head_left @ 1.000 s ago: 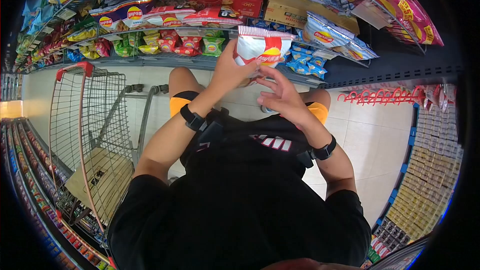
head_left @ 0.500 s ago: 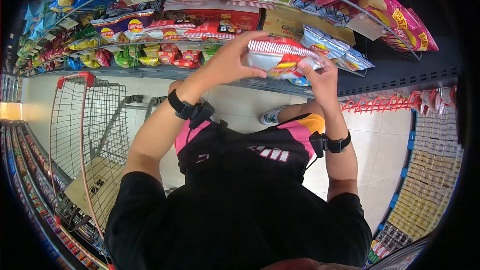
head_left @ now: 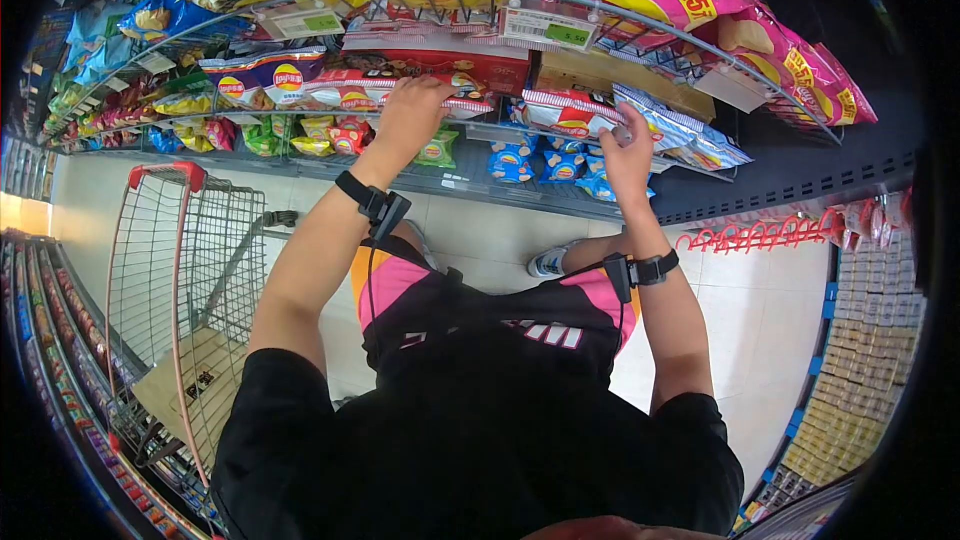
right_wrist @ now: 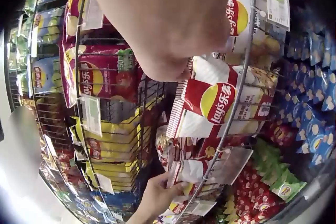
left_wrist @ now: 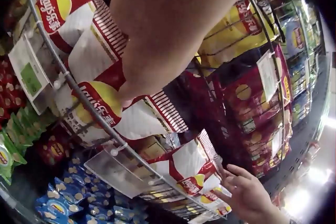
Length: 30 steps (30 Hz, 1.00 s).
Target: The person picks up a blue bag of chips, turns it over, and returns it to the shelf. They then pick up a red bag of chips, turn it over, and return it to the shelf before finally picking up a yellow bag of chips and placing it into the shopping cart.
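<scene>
- Head view: a red-and-white Lay's bag (head_left: 565,111) lies on the wire shelf (head_left: 478,123), long axis left-right, just left of the nearer right hand (head_left: 630,162); the left hand (head_left: 412,112) touches another Lay's bag (head_left: 468,101).
- Left wrist view: right hand touches the bag's end; cannot tell whether it grips.
- Right wrist view: left hand meets its bag's edge; grip unclear.

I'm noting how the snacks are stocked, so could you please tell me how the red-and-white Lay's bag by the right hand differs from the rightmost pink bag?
The red-and-white Lay's bag sits lower; the rightmost pink bag sits higher. The right hand touches the red-and-white Lay's bag; no hand touches the rightmost pink bag. Both are printed snack bags.
</scene>
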Each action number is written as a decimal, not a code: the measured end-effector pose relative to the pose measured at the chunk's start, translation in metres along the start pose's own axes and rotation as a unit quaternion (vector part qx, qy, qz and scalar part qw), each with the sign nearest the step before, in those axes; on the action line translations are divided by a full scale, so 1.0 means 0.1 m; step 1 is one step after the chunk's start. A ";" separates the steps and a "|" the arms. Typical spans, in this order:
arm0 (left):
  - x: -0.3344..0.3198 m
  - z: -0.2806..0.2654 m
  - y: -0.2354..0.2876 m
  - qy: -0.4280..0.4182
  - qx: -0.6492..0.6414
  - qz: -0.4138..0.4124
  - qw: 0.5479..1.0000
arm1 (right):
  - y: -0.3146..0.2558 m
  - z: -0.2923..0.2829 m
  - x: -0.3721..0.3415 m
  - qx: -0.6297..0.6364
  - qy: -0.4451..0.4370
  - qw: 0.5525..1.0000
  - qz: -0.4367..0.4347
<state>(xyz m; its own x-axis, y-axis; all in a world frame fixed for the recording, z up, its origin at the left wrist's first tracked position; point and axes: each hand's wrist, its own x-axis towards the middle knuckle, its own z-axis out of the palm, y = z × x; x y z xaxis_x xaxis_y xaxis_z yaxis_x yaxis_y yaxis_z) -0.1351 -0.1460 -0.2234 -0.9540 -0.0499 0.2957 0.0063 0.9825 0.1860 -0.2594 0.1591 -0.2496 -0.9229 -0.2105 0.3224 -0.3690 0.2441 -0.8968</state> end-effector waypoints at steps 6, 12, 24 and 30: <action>0.06 -0.27 0.13 0.117 -0.011 0.061 0.991 | -0.46 -0.06 -0.18 -0.047 -0.009 0.986 -0.161; -0.08 -1.01 0.60 0.098 -0.031 0.132 0.986 | -0.88 0.04 -0.43 0.016 -0.213 0.966 -0.143; -0.54 -1.58 1.15 0.061 -0.118 0.176 0.975 | -1.17 0.21 -0.91 0.203 -0.359 0.911 0.018; -0.73 -1.03 1.09 0.214 -0.411 -0.049 0.885 | -1.07 0.07 -0.87 0.320 -0.256 0.902 0.137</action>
<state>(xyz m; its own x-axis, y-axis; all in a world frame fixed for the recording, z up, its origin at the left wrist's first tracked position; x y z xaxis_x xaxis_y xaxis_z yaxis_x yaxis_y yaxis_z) -0.0341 -0.0534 -0.1279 -0.7627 -0.3632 0.5351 0.3131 0.5166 0.7969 -0.1389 0.1442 -0.1840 -0.7378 -0.6744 0.0270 0.1552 -0.2085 -0.9656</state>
